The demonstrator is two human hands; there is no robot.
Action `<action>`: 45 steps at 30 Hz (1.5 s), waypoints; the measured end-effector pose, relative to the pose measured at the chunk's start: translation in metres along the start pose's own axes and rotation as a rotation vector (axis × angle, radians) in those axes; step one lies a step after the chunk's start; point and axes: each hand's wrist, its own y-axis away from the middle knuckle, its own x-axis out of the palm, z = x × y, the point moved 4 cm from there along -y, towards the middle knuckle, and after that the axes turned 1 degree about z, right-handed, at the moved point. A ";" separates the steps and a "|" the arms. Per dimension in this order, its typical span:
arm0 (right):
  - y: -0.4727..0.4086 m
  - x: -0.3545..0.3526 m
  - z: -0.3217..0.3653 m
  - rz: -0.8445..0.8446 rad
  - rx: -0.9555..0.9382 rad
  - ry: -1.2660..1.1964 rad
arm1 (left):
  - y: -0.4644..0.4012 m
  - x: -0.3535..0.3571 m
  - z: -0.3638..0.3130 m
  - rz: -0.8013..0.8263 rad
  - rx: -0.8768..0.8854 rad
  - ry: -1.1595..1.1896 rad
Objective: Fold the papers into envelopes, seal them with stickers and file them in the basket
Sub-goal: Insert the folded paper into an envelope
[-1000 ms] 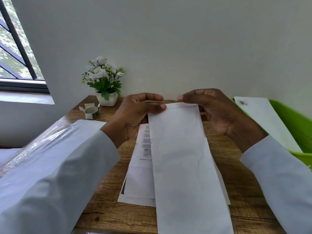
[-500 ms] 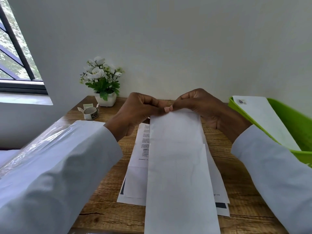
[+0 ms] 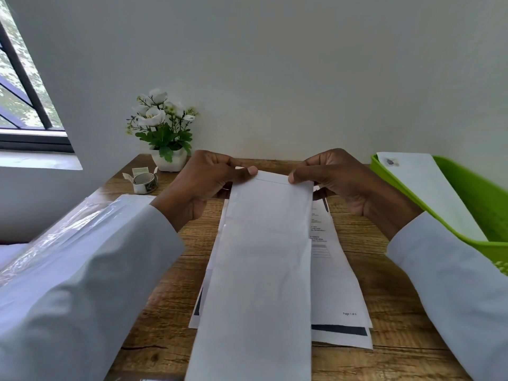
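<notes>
The long folded white paper sheet (image 3: pixel 261 270) at centre frame looks matt and faintly creased. Under it, the brown wooden table (image 3: pixel 384 364) shows rough grain and cracks. The lime-green plastic basket (image 3: pixel 478 199) at right has a smooth sheen. At left, clear plastic film (image 3: pixel 63 232) is glossy and wrinkled.

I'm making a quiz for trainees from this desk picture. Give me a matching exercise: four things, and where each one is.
Things:
1. folded paper
2. sticker roll
3. sealed envelope
4. flower pot

Places:
A. in the green basket
B. far edge pinched by the left hand and the right hand
C. against the wall
D. just left of the pot

Pairs: 1-B, 2-D, 3-A, 4-C
</notes>
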 end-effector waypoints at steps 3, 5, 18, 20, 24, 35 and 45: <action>0.002 -0.005 -0.006 0.012 0.011 0.011 | 0.002 -0.007 0.002 -0.039 -0.016 0.023; 0.004 -0.010 -0.011 0.014 0.019 0.009 | 0.003 -0.014 0.003 -0.065 -0.021 0.032; 0.074 0.045 0.025 0.137 -0.227 0.148 | 0.004 -0.034 -0.004 -0.456 0.064 0.031; 0.083 0.073 0.024 0.321 -0.307 0.279 | 0.003 -0.037 -0.004 -0.464 0.006 0.047; 0.119 0.102 0.017 0.345 -0.665 0.557 | 0.005 -0.050 -0.006 -0.521 -0.014 0.016; 0.129 0.074 0.019 -0.168 -0.942 0.592 | 0.008 -0.068 0.002 -0.528 -0.060 0.174; 0.074 0.007 0.016 -0.363 -0.421 -0.277 | 0.007 -0.081 0.011 -0.263 0.056 0.097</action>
